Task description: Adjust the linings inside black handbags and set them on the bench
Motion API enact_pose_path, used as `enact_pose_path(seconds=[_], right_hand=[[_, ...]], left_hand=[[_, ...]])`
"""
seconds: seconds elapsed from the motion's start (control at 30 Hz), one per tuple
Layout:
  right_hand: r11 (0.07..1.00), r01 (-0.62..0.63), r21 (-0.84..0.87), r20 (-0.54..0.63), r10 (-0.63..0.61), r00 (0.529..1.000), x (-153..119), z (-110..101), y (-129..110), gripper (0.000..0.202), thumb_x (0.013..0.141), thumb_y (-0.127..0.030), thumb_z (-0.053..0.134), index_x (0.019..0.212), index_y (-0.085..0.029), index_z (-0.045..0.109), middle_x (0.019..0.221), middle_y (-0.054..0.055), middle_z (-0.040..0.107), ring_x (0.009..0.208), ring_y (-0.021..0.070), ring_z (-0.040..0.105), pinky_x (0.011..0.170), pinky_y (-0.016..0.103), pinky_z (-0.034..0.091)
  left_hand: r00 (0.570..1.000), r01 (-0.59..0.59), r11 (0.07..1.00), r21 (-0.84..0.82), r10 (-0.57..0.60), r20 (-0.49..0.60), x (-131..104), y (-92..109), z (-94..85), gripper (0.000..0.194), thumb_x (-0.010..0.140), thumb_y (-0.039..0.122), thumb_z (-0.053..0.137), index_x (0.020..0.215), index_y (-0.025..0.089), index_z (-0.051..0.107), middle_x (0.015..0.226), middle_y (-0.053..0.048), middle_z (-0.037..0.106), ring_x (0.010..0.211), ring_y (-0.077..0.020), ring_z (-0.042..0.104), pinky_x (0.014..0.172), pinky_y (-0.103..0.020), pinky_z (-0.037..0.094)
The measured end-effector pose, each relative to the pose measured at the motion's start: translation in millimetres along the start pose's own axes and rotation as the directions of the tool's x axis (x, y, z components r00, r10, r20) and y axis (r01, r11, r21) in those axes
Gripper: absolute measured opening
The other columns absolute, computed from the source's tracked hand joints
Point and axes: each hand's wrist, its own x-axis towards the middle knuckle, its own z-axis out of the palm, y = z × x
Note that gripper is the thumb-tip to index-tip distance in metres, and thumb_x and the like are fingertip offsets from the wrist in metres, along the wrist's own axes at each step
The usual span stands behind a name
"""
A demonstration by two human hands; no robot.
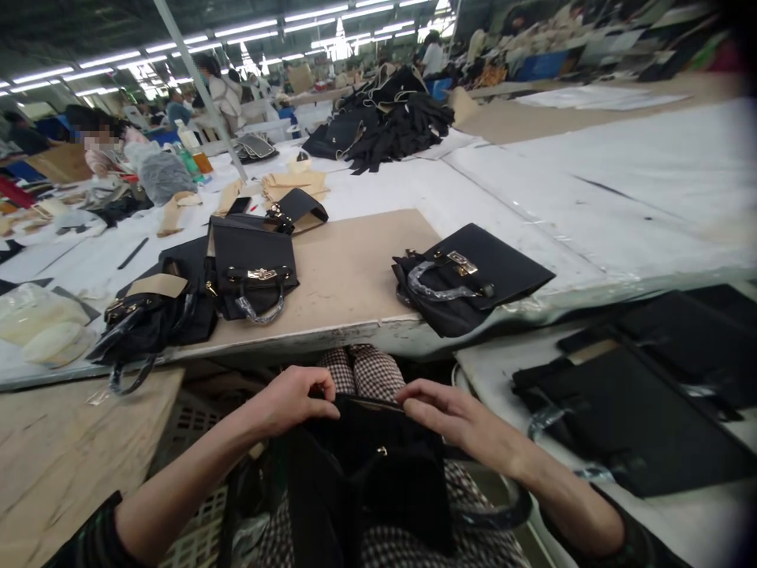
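A black handbag (402, 489) rests on my lap over the checked cloth, its mouth facing up and a small gold fitting showing on it. My left hand (299, 401) pinches the left end of the bag's top edge between thumb and fingers. At the right end of that edge, my right hand (441, 410) has its fingers over the rim, with the thumb hidden beneath. A plastic-wrapped handle (494, 513) of the bag hangs below my right wrist. What lies inside the bag is too dark to make out.
On the table ahead lie a black handbag (473, 272) at right and another handbag (254, 264) at left. Flat black bags (644, 410) lie on the right-hand surface. A black pile (390, 118) stands farther back. People work beyond the pole (201, 87).
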Motion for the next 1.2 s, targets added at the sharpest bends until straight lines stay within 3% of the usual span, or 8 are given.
enact_pose_path(seconds=[0.1,0.27,0.47,0.57,0.67,0.8,1.03,1.2], right_hand=[[1.0,-0.015,0.004,0.088,0.014,0.996,8.6,2.2,5.3,0.026,0.09,-0.04,0.06,0.104,-0.021,0.07,0.092,0.001,0.071,0.083,0.0182,0.063,0.071,0.025,0.049],[0.994,-0.079,0.072,0.113,0.071,0.991,11.6,4.3,12.8,0.023,0.087,-0.039,0.063,0.096,-0.02,0.073,0.09,0.0,0.072,0.083,0.0199,0.065,0.071,0.027,0.051],[0.981,-0.097,0.168,-0.013,0.101,0.995,9.4,15.2,18.9,0.03,0.085,-0.036,0.068,0.111,-0.022,0.067,0.097,0.0,0.072,0.088,0.0194,0.065,0.077,0.028,0.051],[0.996,0.011,0.091,-0.087,-0.003,0.996,8.9,16.3,17.6,0.028,0.084,-0.027,0.069,0.111,-0.024,0.061,0.097,-0.001,0.069,0.09,0.0174,0.063,0.082,0.028,0.05],[0.977,0.174,-0.121,-0.081,-0.184,0.98,8.8,13.4,12.5,0.014,0.089,-0.021,0.064,0.102,-0.024,0.062,0.103,0.001,0.066,0.098,0.0173,0.06,0.09,0.029,0.047],[0.915,0.272,-0.298,-0.007,-0.287,0.958,9.0,10.5,8.1,0.008,0.094,-0.021,0.058,0.099,-0.025,0.064,0.115,0.002,0.062,0.105,0.0167,0.058,0.093,0.029,0.047],[0.907,0.272,-0.322,0.033,-0.276,0.961,9.4,11.5,6.7,0.009,0.094,-0.026,0.061,0.095,-0.026,0.07,0.113,0.0,0.063,0.102,0.0151,0.061,0.09,0.026,0.046],[0.943,0.233,-0.238,0.023,-0.235,0.972,7.4,15.4,-1.6,0.012,0.091,-0.026,0.064,0.081,-0.022,0.067,0.11,-0.001,0.064,0.097,0.0144,0.062,0.086,0.025,0.045]], left_hand=[[0.999,0.0,1.0,-0.018,0.001,0.041,2.7,-0.6,-0.3,0.021,0.075,0.037,0.072,0.074,0.017,0.066,0.076,0.002,0.064,0.073,-0.0152,0.056,0.065,-0.023,0.039],[0.999,0.019,0.993,-0.12,-0.016,0.033,5.6,-8.5,2.4,0.021,0.077,0.035,0.069,0.07,0.017,0.064,0.094,-0.002,0.07,0.089,-0.0206,0.062,0.08,-0.027,0.044],[0.995,-0.01,0.982,-0.186,0.028,0.094,-0.9,-3.4,-5.0,0.02,0.076,0.033,0.072,0.066,0.017,0.066,0.12,-0.004,0.066,0.109,-0.0243,0.059,0.096,-0.032,0.04],[0.98,-0.021,0.973,-0.228,0.066,0.188,-4.0,2.3,-9.9,0.017,0.075,0.032,0.075,0.068,0.018,0.068,0.131,-0.003,0.061,0.118,-0.0251,0.055,0.102,-0.034,0.036],[0.972,-0.033,0.97,-0.241,0.087,0.218,-3.6,4.0,-10.7,0.016,0.074,0.033,0.076,0.068,0.019,0.07,0.134,-0.003,0.059,0.122,-0.026,0.053,0.106,-0.037,0.034],[0.974,-0.042,0.968,-0.247,0.094,0.205,-2.7,2.1,-8.7,0.018,0.074,0.035,0.076,0.069,0.019,0.071,0.135,-0.004,0.059,0.124,-0.0268,0.052,0.108,-0.038,0.032],[0.984,-0.027,0.962,-0.273,0.073,0.16,-9.4,-0.3,-6.8,0.016,0.074,0.03,0.076,0.066,0.018,0.068,0.13,-0.003,0.062,0.119,-0.0252,0.055,0.103,-0.034,0.035],[0.999,-0.03,0.953,-0.302,0.025,-0.02,-12.1,-5.3,5.0,0.018,0.077,0.026,0.072,0.065,0.016,0.063,0.112,-0.004,0.069,0.102,-0.0217,0.062,0.091,-0.031,0.041]])
